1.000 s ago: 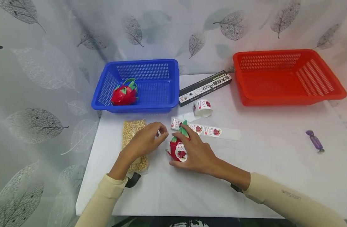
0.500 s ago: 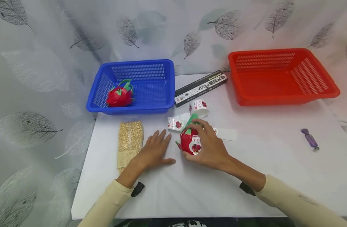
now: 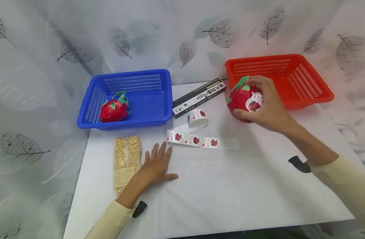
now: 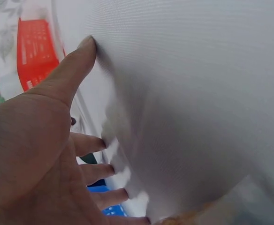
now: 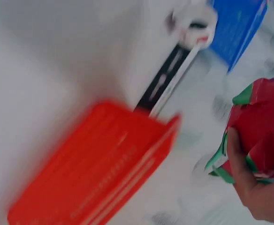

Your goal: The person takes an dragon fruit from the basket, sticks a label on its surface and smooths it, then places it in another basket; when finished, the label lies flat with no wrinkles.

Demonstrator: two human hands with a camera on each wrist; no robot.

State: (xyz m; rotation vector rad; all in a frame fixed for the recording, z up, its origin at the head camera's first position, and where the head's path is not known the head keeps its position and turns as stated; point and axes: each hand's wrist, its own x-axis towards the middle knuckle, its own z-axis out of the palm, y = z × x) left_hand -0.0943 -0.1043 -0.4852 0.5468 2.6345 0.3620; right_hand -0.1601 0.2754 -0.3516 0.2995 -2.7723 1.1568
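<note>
My right hand (image 3: 270, 104) grips a red dragon fruit (image 3: 240, 99) with green leaf tips and a round dragon fruit sticker on its side. It is held in the air at the left front of the red basket (image 3: 308, 103), overlapping its rim in the head view. In the right wrist view, a finger lies across the dragon fruit (image 5: 263, 126). My left hand (image 3: 154, 167) rests on the white table with fingers spread, right beside a clear bag of yellow kernels (image 3: 127, 152). The left wrist view shows the thumb and fingertips of that hand (image 4: 48, 136) against the white cloth.
A blue basket (image 3: 152, 103) at the back left holds another dragon fruit (image 3: 113, 111). Between the baskets lies a black and white pasta box (image 3: 200, 96). In front of it stands a sticker roll (image 3: 197, 116), with a strip of stickers (image 3: 188, 139) laid out on the table.
My right hand has lifted the dragon fruit and carried it right and back to the red basket. My left hand, earlier raised and curled, now lies flat. The view has turned right.
</note>
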